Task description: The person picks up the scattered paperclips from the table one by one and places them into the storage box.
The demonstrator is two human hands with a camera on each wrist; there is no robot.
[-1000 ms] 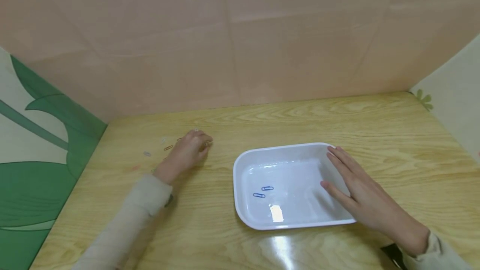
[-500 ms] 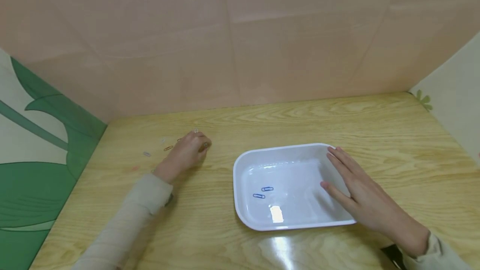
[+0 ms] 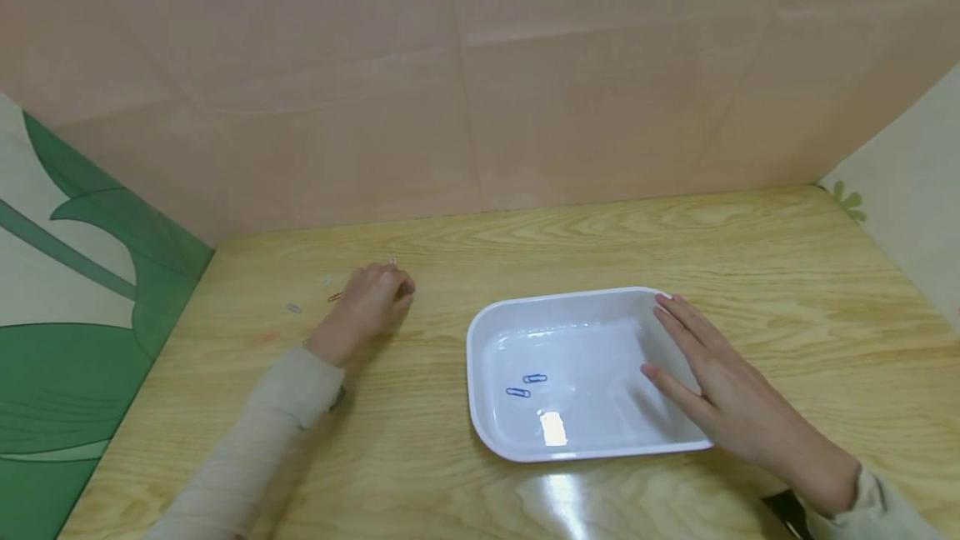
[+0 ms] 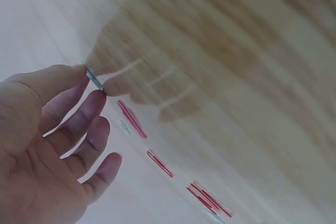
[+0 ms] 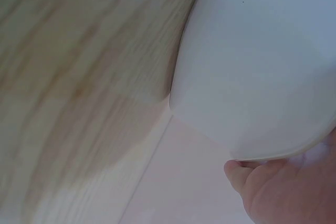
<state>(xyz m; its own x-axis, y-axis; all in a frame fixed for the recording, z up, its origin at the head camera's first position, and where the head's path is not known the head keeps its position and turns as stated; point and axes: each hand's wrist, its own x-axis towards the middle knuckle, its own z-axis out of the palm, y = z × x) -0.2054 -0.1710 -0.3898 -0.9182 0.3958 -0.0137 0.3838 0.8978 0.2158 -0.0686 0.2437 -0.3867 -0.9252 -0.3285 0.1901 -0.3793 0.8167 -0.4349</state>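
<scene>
I look from my remote place, and I begin at the left side. A wall panel (image 3: 60, 390) with green leaves borders the left edge of the table (image 3: 420, 457). Toward the far left corner of the table, small things lie separately: a pinkish piece (image 3: 272, 336), too blurred for me to name, a grey clip (image 3: 294, 307), a pale clip (image 3: 327, 280) and an orange clip (image 3: 335, 297).

Next comes the left hand (image 3: 367, 302). In its wrist view I see that thumb and forefinger pinch a thin bluish-grey clip (image 4: 94, 78); I cannot tell if this clip touches the table. Red clips (image 4: 132, 119) lie near these fingers. A whitish clip (image 3: 393, 260) is just beside the hand, toward the table's far edge.

Further right, well apart from this hand, the white tray (image 3: 607, 390) stands on the table. Two blue clips (image 3: 535, 377) lie side by side in its left half. The right hand (image 3: 727, 398) has its fingers extended, touching the tray's rim at the far right corner. A pale panel (image 3: 915, 190) with a green flower borders the table's right edge.
</scene>
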